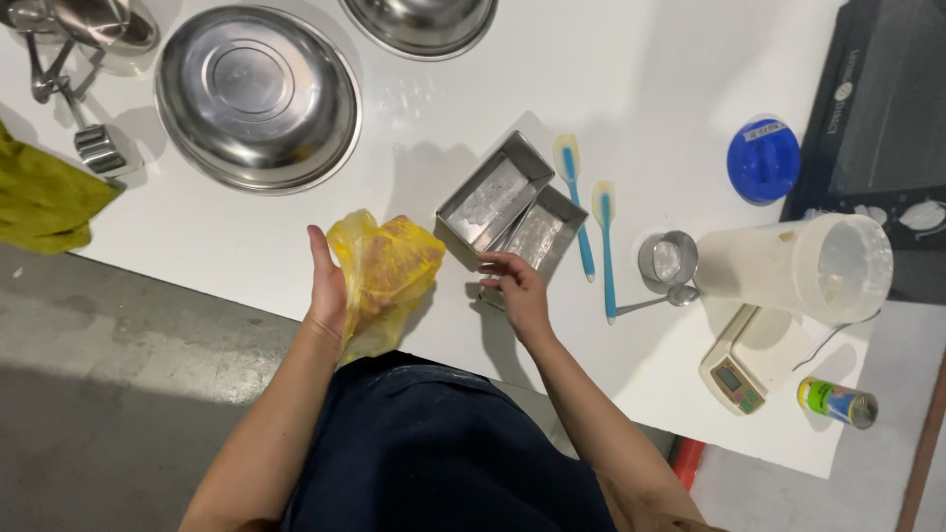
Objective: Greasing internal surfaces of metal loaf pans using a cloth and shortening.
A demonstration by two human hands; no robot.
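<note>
- Your left hand [325, 291] clasped a yellow bag [386, 278] at the table's near edge, palm against the bag's left side, fingers wrapped behind it. The bag bulged with something pale brown that cannot be made out through the plastic.
- Your right hand [514, 291] lay just right of the bag, apart from it, fingers spread and grasping nothing; the fingertips rested on the near corner of the closer loaf tin [542, 236].
- The bag stood roughly upright, its loose tail hanging off the white table [296, 227] toward your dark apron [434, 443]. From the left-hand grip, the tins lay to the right and a little farther away.
- A second loaf tin [493, 192] leaned against the first, both with long axes running from near-right to far-left. Both looked lined or greased, though the glare makes that uncertain.
- The right hand was nearer the tins; the left alone held the bag.
- Right of the tins, two blue spatulas [603, 246] lay almost parallel, handles toward you. Beyond them sat a small sieve [667, 258] and a spoon [658, 299].
- Farther right stood a white tub [798, 266] on a scale [734, 374], a can [838, 402] lying on its side, and a blue lid [764, 160].
- At the far edge sat a large steel bowl [258, 97], a second bowl [422, 25], and, at left, a green cloth [44, 197].
</note>
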